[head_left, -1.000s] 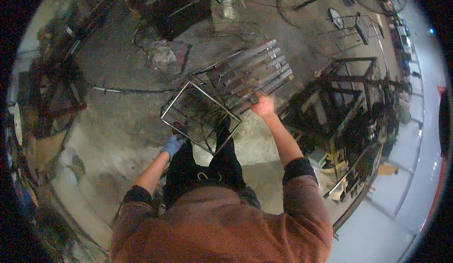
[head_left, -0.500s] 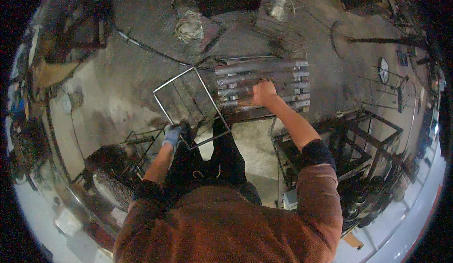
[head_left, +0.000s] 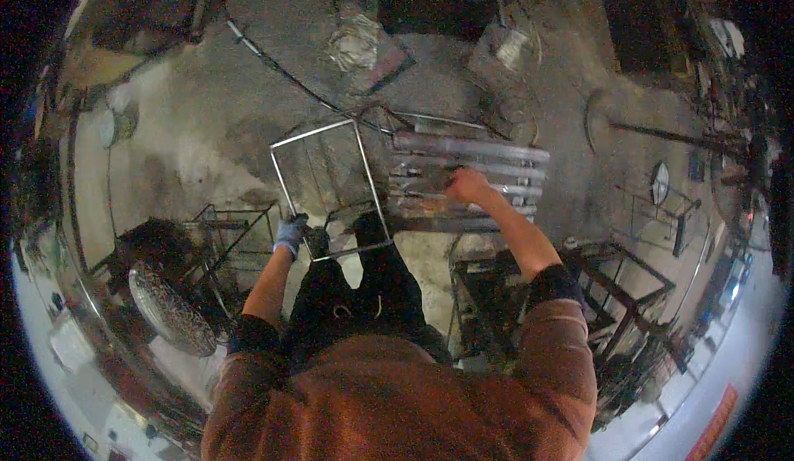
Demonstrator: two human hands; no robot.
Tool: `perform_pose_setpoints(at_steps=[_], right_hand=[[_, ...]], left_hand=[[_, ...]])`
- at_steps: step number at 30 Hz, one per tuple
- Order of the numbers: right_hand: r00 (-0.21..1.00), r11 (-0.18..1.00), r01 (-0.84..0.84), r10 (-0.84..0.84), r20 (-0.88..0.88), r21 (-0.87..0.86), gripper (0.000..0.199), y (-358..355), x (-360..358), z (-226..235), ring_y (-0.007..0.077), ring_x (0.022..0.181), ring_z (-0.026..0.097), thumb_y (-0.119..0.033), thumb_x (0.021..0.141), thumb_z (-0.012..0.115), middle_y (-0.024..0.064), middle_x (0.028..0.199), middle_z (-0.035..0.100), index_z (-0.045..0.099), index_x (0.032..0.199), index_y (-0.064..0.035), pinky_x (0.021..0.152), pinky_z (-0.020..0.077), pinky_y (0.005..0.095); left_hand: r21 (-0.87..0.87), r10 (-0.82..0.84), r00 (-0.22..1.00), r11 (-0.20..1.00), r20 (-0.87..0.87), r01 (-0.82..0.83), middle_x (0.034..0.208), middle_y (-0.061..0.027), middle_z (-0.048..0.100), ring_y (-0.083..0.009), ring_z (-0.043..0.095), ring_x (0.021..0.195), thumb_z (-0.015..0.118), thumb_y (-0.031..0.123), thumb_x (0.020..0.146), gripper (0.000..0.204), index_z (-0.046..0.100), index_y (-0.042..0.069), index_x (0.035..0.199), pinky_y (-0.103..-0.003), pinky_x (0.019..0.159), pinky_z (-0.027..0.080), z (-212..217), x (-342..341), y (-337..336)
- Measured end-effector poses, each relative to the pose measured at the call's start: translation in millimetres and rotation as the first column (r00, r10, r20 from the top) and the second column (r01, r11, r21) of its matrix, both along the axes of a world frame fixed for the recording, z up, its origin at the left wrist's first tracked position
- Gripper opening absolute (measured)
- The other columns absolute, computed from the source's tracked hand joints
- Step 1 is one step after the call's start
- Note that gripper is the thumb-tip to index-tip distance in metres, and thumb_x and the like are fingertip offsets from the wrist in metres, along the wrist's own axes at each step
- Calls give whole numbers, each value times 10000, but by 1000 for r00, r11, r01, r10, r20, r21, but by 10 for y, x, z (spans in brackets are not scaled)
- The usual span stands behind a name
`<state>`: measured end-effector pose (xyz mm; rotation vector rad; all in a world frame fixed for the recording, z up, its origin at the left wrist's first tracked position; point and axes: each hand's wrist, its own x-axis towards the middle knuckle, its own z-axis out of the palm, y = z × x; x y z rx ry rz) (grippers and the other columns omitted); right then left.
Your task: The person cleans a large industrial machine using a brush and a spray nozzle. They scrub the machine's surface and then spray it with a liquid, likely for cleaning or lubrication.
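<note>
- Gripping the frame by its left tube, close to the near corner, the gloved left hand sits at 9 o'clock, fingers folded about the metal.
- The frame is at 10 o'clock from the view's middle; its near edge crosses over the legs, and its right edge runs just beside the bars.
- At 2 o'clock the bare right hand is over the bars, fingers curled; blur hides the fingertips, so I cannot tell whether they pinch anything.
- The bars lie side by side, their right ends toward the floor, which stretches out at 2 o'clock.
- At 4 o'clock a dark rack borders the right forearm's side.
- A hose trails from 11 o'clock toward the frame's far edge.
- At 12 o'clock is a dark box, its inside lost in shadow; a crumpled bundle lies near it.
</note>
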<state>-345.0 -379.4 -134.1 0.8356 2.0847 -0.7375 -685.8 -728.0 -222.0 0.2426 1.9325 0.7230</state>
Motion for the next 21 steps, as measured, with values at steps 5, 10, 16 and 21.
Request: perform_pose_setpoints(at_steps=[5,10,16,21], right_hand=[[950,983,-167,182,-255,81,260,91,620,326,319,785,531,-281,666,554,133,808,572,598,838,-91,695,437,393],[845,885,461,-417,-335,61,104,109,665,1938,279,698,530,-174,596,608,81,729,565,582,651,-91,631,434,349],[952,970,-70,136,-276,235,76,109,1628,2540,214,677,543,-144,567,591,63,626,557,565,586,-75,660,429,299],[648,649,761,-760,56,5,58,6,1808,2735,175,630,539,-140,591,548,22,609,566,557,562,-90,644,422,294]], left_hand=[[37,254,931,961,262,-273,675,-46,575,-133,512,538,570,91,748,109,600,24,828,-259,461,390,162,17,12],[-129,-285,948,955,-139,268,710,-48,573,-130,497,561,568,95,748,161,571,-3,877,-262,517,405,473,66,233],[69,274,958,958,81,-280,668,-86,561,-181,516,517,538,41,727,114,559,2,831,-296,471,406,57,-69,-105],[63,306,945,947,111,-314,621,-77,531,-177,489,463,520,37,744,70,543,16,807,-300,422,391,691,22,229]])
